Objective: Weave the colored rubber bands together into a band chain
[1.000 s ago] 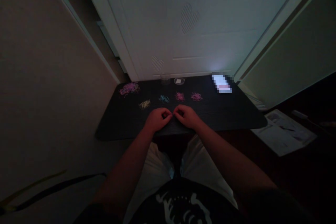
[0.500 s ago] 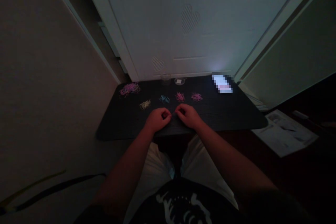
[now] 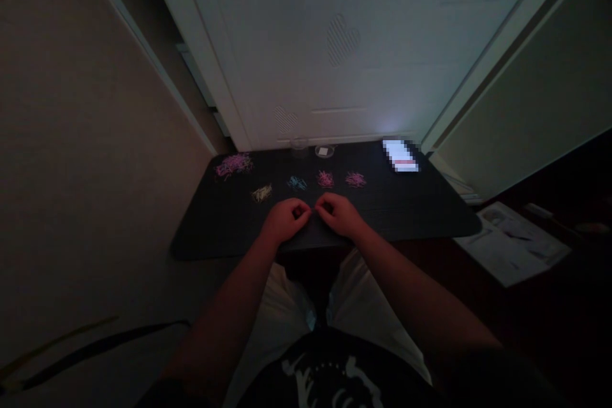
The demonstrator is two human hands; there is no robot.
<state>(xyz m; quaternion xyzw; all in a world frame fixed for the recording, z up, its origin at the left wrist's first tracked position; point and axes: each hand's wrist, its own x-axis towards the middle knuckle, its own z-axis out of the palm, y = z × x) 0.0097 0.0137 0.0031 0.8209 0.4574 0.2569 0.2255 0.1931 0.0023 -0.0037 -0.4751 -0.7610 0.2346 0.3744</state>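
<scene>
My left hand (image 3: 287, 219) and my right hand (image 3: 338, 214) meet over the front middle of the dark table (image 3: 406, 217). Thumb and fingers are pinched on both, the fingertips almost touching. Whatever is between them is too small and dim to make out. Just beyond lie small heaps of thin, short pieces: a yellowish heap (image 3: 262, 192), a blue heap (image 3: 296, 182), a pink heap (image 3: 326, 178) and a purplish-pink heap (image 3: 356, 179). A larger mixed heap (image 3: 233, 166), mostly purple and pink, spreads at the far left corner.
A clear tub (image 3: 299, 147) and a round clear lid (image 3: 324, 151) with a white label stand at the table's back edge. At the back right lies a lit phone (image 3: 400, 155), its screen blurred. A white door (image 3: 287, 25) rises behind; printed sheets (image 3: 514, 245) lie lower right.
The fingertips of both hands have come slightly closer together, still pinched. The view has shifted a little; the heaps look unchanged.
</scene>
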